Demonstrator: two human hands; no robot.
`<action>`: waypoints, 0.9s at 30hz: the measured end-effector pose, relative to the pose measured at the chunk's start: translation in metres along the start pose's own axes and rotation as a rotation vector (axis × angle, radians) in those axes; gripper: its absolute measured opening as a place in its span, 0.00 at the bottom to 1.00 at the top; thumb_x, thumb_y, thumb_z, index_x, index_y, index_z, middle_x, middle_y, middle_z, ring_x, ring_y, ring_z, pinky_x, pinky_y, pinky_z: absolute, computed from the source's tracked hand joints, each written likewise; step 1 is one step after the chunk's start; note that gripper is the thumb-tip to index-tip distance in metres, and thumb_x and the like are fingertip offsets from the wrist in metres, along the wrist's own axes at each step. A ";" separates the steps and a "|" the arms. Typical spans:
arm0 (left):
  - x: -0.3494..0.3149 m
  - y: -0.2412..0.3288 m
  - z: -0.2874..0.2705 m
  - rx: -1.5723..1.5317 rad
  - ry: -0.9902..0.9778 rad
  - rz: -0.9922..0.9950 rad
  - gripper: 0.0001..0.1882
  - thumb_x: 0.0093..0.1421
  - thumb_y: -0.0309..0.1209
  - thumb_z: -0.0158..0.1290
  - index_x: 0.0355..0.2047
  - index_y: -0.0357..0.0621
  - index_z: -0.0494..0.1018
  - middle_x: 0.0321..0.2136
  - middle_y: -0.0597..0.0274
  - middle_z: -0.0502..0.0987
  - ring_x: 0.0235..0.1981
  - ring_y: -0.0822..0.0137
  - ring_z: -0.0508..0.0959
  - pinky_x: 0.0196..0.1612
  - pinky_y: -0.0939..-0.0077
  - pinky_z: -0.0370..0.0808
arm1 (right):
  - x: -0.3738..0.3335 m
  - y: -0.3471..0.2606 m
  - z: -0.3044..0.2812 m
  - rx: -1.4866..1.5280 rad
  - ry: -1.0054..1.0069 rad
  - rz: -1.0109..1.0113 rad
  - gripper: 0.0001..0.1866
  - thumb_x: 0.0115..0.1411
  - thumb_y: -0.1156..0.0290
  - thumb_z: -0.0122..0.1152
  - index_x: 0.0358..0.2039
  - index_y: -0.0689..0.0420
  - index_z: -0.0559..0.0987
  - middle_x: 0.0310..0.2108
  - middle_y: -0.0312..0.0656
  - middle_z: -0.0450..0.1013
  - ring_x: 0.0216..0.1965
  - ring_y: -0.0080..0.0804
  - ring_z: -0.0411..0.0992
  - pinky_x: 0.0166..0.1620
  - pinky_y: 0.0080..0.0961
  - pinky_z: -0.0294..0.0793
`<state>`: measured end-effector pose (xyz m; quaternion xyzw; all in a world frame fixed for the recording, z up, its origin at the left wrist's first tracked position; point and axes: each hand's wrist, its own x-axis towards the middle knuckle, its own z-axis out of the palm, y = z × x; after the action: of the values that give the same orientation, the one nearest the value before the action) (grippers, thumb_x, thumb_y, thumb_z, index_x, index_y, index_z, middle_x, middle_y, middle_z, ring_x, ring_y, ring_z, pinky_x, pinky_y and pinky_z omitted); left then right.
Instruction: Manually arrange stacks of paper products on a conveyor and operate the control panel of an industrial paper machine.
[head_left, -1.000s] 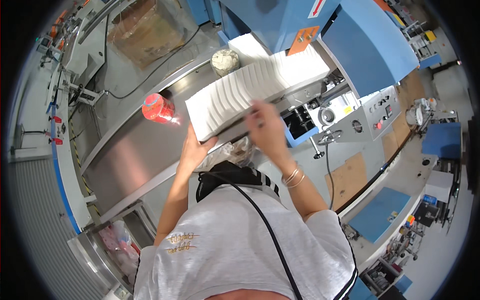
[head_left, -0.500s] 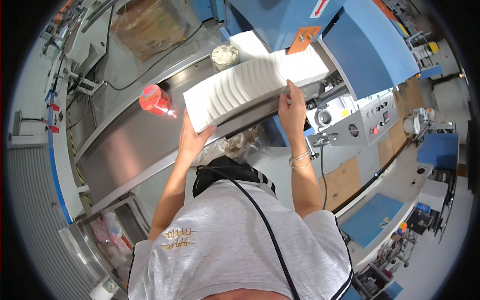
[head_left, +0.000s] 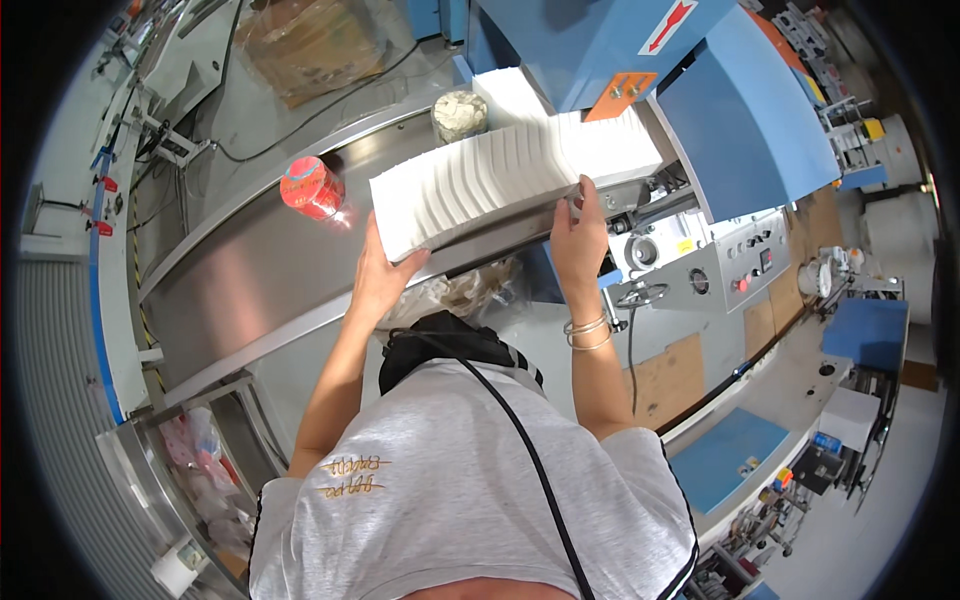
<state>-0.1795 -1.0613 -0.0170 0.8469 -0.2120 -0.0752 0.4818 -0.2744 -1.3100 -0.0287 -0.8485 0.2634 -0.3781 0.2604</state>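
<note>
A long stack of thin white sheets (head_left: 470, 190), probably folded tissue, lies across a stainless steel trough (head_left: 240, 290). Its layers ripple along the upper face. My left hand (head_left: 385, 278) grips the left end, fingers along the end face and thumb at the near lower corner. At the near side, further right, my right hand (head_left: 578, 245) has bent fingers pressed to the edge where the rippled part meets a smoother white block (head_left: 615, 145). Behind the stack stands a clear tub of pale pieces (head_left: 460, 115). A red-lidded round container (head_left: 312, 188) sits left of the stack.
A blue machine housing (head_left: 570, 50) with an orange bracket (head_left: 620, 95) overhangs the stack's right end. To the right are a handwheel (head_left: 642, 295) and a control panel (head_left: 755, 260). A plastic-covered cardboard box (head_left: 310, 50) lies beyond the trough; a clear bag (head_left: 470, 290) hangs below it.
The view has shifted slightly. My right hand has come a little nearer to me, still at the stack's near edge. The left hand keeps its hold on the left end.
</note>
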 end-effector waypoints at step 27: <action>0.002 -0.003 0.003 -0.025 -0.019 0.011 0.48 0.46 0.31 0.64 0.63 0.38 0.49 0.53 0.44 0.68 0.55 0.52 0.69 0.56 0.64 0.66 | 0.017 -0.010 -0.004 0.081 -0.113 0.085 0.13 0.55 0.74 0.57 0.41 0.64 0.73 0.36 0.50 0.73 0.32 0.42 0.73 0.38 0.35 0.72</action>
<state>-0.1778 -1.0628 -0.0211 0.8390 -0.2204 -0.0829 0.4906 -0.2653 -1.3143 -0.0115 -0.8453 0.2685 -0.3283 0.3249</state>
